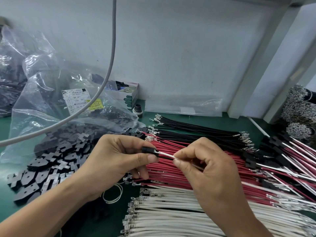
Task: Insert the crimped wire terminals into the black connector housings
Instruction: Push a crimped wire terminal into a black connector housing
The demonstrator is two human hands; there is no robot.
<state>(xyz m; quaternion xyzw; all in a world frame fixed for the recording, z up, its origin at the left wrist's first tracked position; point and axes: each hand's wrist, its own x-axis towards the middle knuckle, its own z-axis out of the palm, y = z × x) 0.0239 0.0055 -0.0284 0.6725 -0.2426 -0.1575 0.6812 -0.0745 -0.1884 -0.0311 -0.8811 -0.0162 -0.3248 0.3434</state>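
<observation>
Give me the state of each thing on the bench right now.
Left hand: holds black housing.
Right hand: pinches white wire, terminal at housing's mouth.
Red wires: loose, unhoused.
White wires: loose, unhoused.
Housing bag: open.

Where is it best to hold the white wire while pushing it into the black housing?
Pinch the white wire on its insulation just behind the terminal, coming from the right as the right hand does. The thin wire would likely bend if gripped farther back. The left hand steadies the black housing.
</observation>
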